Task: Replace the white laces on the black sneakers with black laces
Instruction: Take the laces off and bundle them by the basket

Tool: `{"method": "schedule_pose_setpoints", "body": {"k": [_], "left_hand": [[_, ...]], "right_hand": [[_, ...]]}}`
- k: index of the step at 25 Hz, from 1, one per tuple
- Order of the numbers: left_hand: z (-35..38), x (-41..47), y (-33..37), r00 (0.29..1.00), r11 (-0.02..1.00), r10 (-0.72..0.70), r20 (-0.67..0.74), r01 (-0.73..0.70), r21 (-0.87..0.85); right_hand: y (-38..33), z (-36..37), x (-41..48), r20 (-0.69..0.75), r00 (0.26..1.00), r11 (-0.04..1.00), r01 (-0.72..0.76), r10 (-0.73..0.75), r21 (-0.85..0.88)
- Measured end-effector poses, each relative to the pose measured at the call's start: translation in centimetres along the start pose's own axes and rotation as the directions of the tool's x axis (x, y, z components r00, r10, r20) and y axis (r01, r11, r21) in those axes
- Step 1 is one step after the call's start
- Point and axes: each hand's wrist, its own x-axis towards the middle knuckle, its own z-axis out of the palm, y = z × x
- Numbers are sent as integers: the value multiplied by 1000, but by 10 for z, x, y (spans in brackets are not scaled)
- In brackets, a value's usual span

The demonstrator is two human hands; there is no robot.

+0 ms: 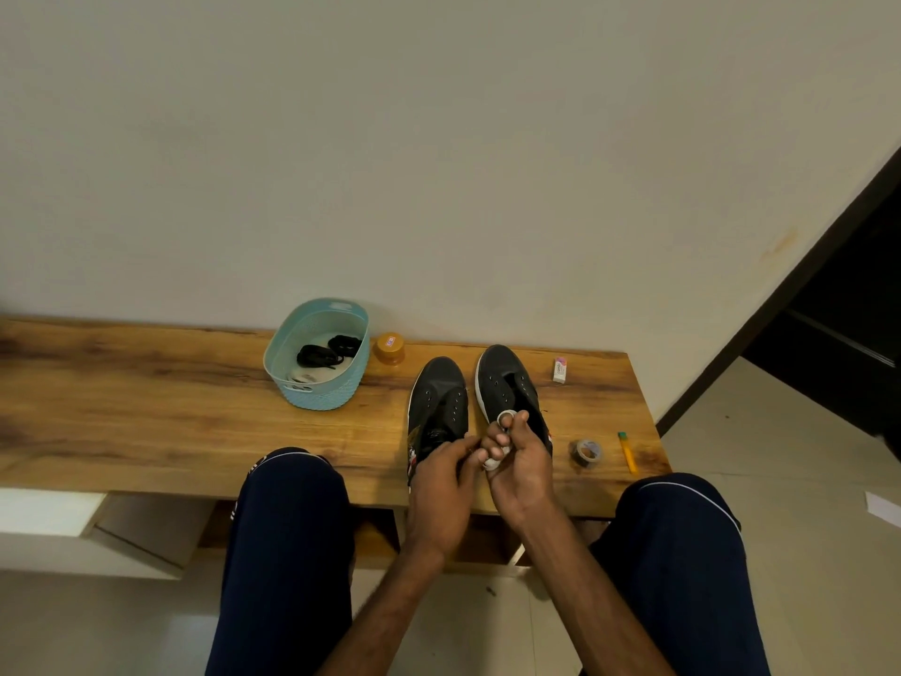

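Hands meet over the near edge of the table (146,407). The right hand (519,470) is curled round a white lace (503,417) looped about its fingers. The left hand (441,480) has its fingertips drawn together against the right; whether they pinch the lace end I cannot tell. Just beyond both hands the two sneakers (436,402) lie side by side with toes toward the wall, their eyelets bare as far as shows. The black laces (329,353) lie bundled in the basket (322,400), away to the left and further back, well apart from the hands. Since the basket sits on the left hand's side, that hand looks better placed to fetch them once the white lace is set down.
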Motion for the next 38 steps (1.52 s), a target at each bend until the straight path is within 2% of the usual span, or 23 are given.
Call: {"method": "schedule_pose_setpoints", "body": {"k": [3, 5, 8, 14, 17, 21, 24, 27, 30, 34, 38], "left_hand": [[0, -2, 4, 994, 983, -63, -89, 46, -180], [1, -4, 5, 996, 983, -52, -73, 38, -178], [4, -6, 3, 997, 996, -68, -21, 67, -64], [-6, -1, 5, 990, 994, -108, -92, 107, -11], [-17, 5, 4, 999, 979, -20, -37, 27, 203], [-12, 2, 8, 994, 876, 27, 110, -76, 476], [-5, -6, 15, 988, 895, 5, 156, -74, 439], [2, -7, 9, 999, 961, -9, 35, -1, 276], [5, -6, 7, 1000, 944, 13, -12, -9, 331], [5, -5, 15, 1000, 863, 0, 30, -15, 505], [7, -2, 6, 994, 764, 90, 63, -109, 636]], "right_hand": [[4, 0, 0, -27, 999, 999, 27, -26, 43], [5, 0, 2, -58, 997, 998, 58, -56, 30], [8, -1, 2, -32, 998, 999, 46, -45, 26], [11, 5, -6, 73, 997, 1000, -15, 16, -19], [7, 6, -8, 74, 996, 998, -49, 51, -30], [10, 6, -9, 16, 998, 996, -67, 69, -65], [15, 5, -5, -24, 999, 993, -29, 26, -114], [17, 8, -8, -23, 1000, 996, -11, 9, -83], [15, 13, -13, -9, 1000, 997, -12, 11, -76], [12, 18, -19, 24, 999, 998, -34, 35, -44], [8, 15, -20, 68, 996, 997, -48, 52, -52]]}}
